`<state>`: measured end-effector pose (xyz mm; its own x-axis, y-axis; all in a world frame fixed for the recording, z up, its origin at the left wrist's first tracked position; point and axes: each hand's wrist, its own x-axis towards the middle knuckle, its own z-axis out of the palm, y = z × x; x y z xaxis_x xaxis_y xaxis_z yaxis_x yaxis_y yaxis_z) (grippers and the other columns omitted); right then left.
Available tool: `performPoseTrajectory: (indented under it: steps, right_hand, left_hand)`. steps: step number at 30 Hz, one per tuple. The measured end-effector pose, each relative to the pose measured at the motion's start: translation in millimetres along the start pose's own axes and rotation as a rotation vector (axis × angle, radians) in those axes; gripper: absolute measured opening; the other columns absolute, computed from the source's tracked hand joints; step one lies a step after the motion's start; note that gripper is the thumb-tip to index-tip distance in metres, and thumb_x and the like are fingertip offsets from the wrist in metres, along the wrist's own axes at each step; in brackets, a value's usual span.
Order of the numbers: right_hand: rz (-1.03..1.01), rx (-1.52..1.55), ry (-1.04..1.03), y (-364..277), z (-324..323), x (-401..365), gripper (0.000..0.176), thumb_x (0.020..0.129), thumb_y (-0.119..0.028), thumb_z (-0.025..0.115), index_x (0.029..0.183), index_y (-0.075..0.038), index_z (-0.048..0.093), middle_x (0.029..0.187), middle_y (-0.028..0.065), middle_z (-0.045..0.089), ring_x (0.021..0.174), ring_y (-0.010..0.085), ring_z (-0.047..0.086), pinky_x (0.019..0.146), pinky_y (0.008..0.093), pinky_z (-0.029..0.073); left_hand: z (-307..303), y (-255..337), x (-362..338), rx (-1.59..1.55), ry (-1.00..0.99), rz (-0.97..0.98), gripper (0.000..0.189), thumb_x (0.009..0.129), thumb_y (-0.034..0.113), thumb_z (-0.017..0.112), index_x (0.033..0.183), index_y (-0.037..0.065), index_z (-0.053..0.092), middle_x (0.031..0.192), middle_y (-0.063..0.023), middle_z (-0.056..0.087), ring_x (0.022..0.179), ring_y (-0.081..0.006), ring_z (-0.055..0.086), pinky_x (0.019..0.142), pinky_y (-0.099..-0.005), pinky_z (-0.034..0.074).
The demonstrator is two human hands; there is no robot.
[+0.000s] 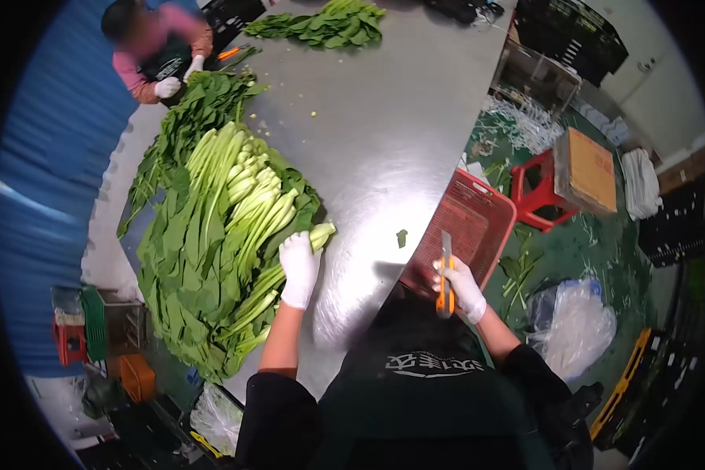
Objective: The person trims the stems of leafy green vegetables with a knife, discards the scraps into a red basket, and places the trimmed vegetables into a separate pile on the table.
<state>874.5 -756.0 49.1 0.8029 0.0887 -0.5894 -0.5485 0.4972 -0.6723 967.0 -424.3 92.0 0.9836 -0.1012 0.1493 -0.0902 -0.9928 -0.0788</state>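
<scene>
Head cam, wide, fwd/down over tbl (399, 117).

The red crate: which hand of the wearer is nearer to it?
Right. The right hand is close to the red crate; the left hand is farther left, at the leafy greens.

Around our metal table (399, 102), bright with reflected light, we see blue sheeting (55, 149) beyond its left side, littered green floor (607, 244) and a red stool (542, 217) off its right.

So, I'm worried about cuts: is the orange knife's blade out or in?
Out: the grey blade shows beyond the front end of the orange knife in the right hand.
</scene>
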Motion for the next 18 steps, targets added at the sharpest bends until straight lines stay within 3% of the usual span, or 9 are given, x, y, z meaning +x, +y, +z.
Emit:
performPoseTrajectory:
  steps: [2, 4, 7, 10, 12, 13, 14, 16, 18]
  right_hand:
    - [-0.004, -0.105, 0.010, -21, 45, 6, 0.028, 0.086, -0.009, 0.057, 0.113, -0.004, 0.052, 0.090, 0.0001, 0.056, 0.067, 0.0081, 0.052, 0.060, 0.0231, 0.045]
    - [-0.088, -0.130, -0.162, -13, 61, 37, 0.020, 0.085, -0.009, 0.057, 0.104, -0.005, 0.054, 0.086, 0.0001, 0.056, 0.065, 0.0084, 0.051, 0.058, 0.0235, 0.044]
    - [-0.077, -0.221, -0.134, 22, 57, 95, 0.016, 0.084, -0.010, 0.058, 0.100, -0.006, 0.057, 0.083, -0.0003, 0.056, 0.066, 0.0081, 0.051, 0.057, 0.0236, 0.044]
    - [-0.210, -0.134, 0.149, -4, 33, 84, 0.015, 0.083, -0.008, 0.056, 0.098, -0.008, 0.059, 0.081, -0.0006, 0.056, 0.066, 0.0081, 0.051, 0.056, 0.0214, 0.042]
    - [-0.233, -0.215, 0.232, -37, 22, 58, 0.020, 0.082, -0.003, 0.055, 0.101, -0.007, 0.060, 0.081, -0.0005, 0.056, 0.068, 0.0074, 0.052, 0.057, 0.0214, 0.043]
    - [-0.378, -0.290, 0.213, -40, 6, 56, 0.022, 0.083, -0.001, 0.054, 0.103, -0.006, 0.060, 0.082, -0.0001, 0.057, 0.069, 0.0069, 0.052, 0.058, 0.0217, 0.044]
    - [-0.525, -0.365, 0.203, -40, -7, 51, 0.023, 0.083, 0.000, 0.053, 0.105, -0.004, 0.060, 0.083, 0.0003, 0.058, 0.070, 0.0065, 0.053, 0.060, 0.0221, 0.045]
    - [-0.593, -0.484, 0.271, -59, -11, 29, 0.023, 0.086, 0.001, 0.052, 0.108, -0.001, 0.059, 0.084, 0.0008, 0.059, 0.070, 0.0061, 0.052, 0.064, 0.0217, 0.046]
    - [-0.593, -0.475, 0.158, -88, 9, -18, 0.022, 0.086, -0.002, 0.054, 0.108, -0.003, 0.059, 0.088, 0.0058, 0.064, 0.073, 0.0126, 0.060, 0.067, 0.0249, 0.048]
  left_hand:
    - [-18, 5, -15, -0.198, 0.099, 0.024, 0.046, 0.062, 0.018, 0.080, 0.101, 0.004, 0.058, 0.100, -0.0127, 0.059, 0.091, -0.0303, 0.058, 0.081, -0.0394, 0.046]
    - [-40, 7, -24, -0.357, 0.189, 0.024, 0.049, 0.062, 0.014, 0.080, 0.105, 0.003, 0.057, 0.109, -0.0144, 0.058, 0.097, -0.0326, 0.058, 0.085, -0.0389, 0.047]
    - [-93, 13, -17, -0.515, 0.295, -0.011, 0.048, 0.068, 0.015, 0.077, 0.109, 0.003, 0.056, 0.111, -0.0145, 0.058, 0.101, -0.0335, 0.058, 0.087, -0.0374, 0.048]
    - [-154, 28, -3, -0.670, 0.364, 0.019, 0.046, 0.072, 0.011, 0.074, 0.113, 0.003, 0.054, 0.112, -0.0167, 0.056, 0.102, -0.0323, 0.057, 0.088, -0.0362, 0.046]
    - [-177, 43, 9, -0.808, 0.329, 0.043, 0.048, 0.074, 0.009, 0.072, 0.116, 0.002, 0.051, 0.111, -0.0165, 0.056, 0.102, -0.0306, 0.057, 0.090, -0.0358, 0.045]
    - [-179, 55, 15, -1.014, 0.232, -0.019, 0.050, 0.075, 0.008, 0.071, 0.119, 0.001, 0.049, 0.112, -0.0161, 0.056, 0.102, -0.0280, 0.057, 0.091, -0.0350, 0.044]
    - [-175, 65, 26, -1.005, 0.191, 0.069, 0.047, 0.077, 0.009, 0.069, 0.118, 0.002, 0.049, 0.109, -0.0150, 0.058, 0.098, -0.0250, 0.058, 0.087, -0.0341, 0.045]
    - [-154, 89, 39, -1.090, 0.010, 0.098, 0.040, 0.078, 0.013, 0.070, 0.111, 0.002, 0.052, 0.098, -0.0116, 0.061, 0.088, -0.0193, 0.058, 0.079, -0.0318, 0.047]
    - [-128, 116, 48, -1.268, -0.220, 0.005, 0.033, 0.078, 0.020, 0.071, 0.101, 0.002, 0.055, 0.087, -0.0075, 0.061, 0.079, -0.0140, 0.056, 0.071, -0.0296, 0.046]
